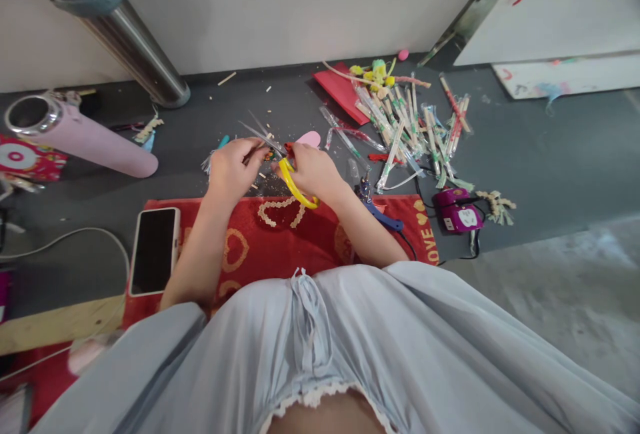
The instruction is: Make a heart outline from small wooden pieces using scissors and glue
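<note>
Yellow-handled scissors [295, 184] sit gripped in right hand [313, 171], beside left hand [231, 167].

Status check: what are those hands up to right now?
Right hand grips yellow-handled scissors. Left hand pinches a thin strip. Nothing between them.

The two hands meet over the far edge of the towel [260, 241], the left hand [231, 169] just beside the right hand [313, 169], with the scissors [295, 184] between them and under the right. A phone [154, 249] lies nearer than the left hand, to its left, on the towel's edge. A tumbler [75, 133] lies on its side well to the left. Right of the right hand lies a heap of wrapped sticks [410, 127]; a glue gun [456, 211] sits beyond that, nearer.
</note>
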`<state>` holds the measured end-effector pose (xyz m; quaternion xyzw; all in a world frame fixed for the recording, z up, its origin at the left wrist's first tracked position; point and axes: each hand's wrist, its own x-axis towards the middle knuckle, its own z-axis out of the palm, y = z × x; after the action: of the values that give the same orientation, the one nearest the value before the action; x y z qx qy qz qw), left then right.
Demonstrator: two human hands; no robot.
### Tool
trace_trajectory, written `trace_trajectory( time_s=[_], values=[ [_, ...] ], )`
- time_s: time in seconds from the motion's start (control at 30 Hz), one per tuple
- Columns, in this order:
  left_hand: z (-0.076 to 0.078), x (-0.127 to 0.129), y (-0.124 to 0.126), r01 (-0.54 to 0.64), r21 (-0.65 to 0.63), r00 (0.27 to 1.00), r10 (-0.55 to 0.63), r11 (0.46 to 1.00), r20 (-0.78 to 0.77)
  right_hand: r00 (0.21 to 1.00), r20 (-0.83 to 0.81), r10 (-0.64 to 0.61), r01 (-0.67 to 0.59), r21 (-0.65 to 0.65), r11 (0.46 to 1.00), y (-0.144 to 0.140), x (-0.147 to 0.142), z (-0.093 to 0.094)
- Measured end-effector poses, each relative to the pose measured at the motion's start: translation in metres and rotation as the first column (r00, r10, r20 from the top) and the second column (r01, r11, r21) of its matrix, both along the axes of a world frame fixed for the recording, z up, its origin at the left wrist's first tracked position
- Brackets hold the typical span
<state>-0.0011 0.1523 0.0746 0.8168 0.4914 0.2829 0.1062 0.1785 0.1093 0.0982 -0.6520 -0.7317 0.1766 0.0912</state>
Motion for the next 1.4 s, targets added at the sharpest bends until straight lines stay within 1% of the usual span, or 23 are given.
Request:
trace_trajectory(
  time_s=[0.07,0.17,0.33,0.47,0.6,0.73,0.87,1.0,1.23,1.4],
  values=[
    [-0.003,-0.001,0.000,-0.011,0.060,0.998,0.014,0.998,-0.059,1.000,-0.011,0.011,-0.011,0.030,0.999,-0.001,0.002,0.000],
    [-0.008,-0.002,0.000,0.018,0.111,0.995,-0.008,0.994,-0.096,0.999,-0.012,0.038,-0.038,0.064,0.997,-0.002,0.002,0.000],
    [-0.017,-0.001,0.002,0.060,0.156,0.997,-0.052,0.986,-0.054,0.998,-0.005,0.057,-0.056,0.057,0.997,-0.003,0.003,-0.002],
    [-0.018,0.000,0.001,0.099,0.173,0.995,-0.097,0.980,-0.019,0.996,-0.005,0.089,-0.089,0.075,0.993,-0.004,0.005,-0.004],
    [-0.015,0.000,0.000,0.140,0.175,0.990,-0.140,0.975,-0.013,0.994,0.007,0.109,-0.109,0.095,0.989,-0.003,0.008,-0.005],
    [-0.015,-0.002,0.001,0.161,0.183,0.987,-0.162,0.970,-0.008,0.993,0.014,0.118,-0.118,0.068,0.991,-0.004,0.008,-0.003],
    [-0.016,-0.002,0.002,0.149,0.191,0.989,-0.146,0.970,-0.029,0.994,0.011,0.110,-0.111,0.048,0.993,-0.005,0.007,0.002],
    [-0.016,-0.002,0.002,0.143,0.168,0.990,-0.138,0.975,-0.041,0.997,0.021,0.074,-0.074,0.017,0.997,-0.005,0.003,0.006],
    [-0.012,-0.003,0.001,0.110,0.128,0.992,-0.100,0.986,-0.079,0.999,0.032,0.034,-0.033,-0.013,0.999,-0.003,-0.001,0.005],
    [-0.009,-0.004,-0.001,0.092,0.128,0.993,-0.081,0.988,-0.091,0.999,0.045,0.008,-0.008,0.001,1.000,-0.005,-0.002,0.007]
  ],
)
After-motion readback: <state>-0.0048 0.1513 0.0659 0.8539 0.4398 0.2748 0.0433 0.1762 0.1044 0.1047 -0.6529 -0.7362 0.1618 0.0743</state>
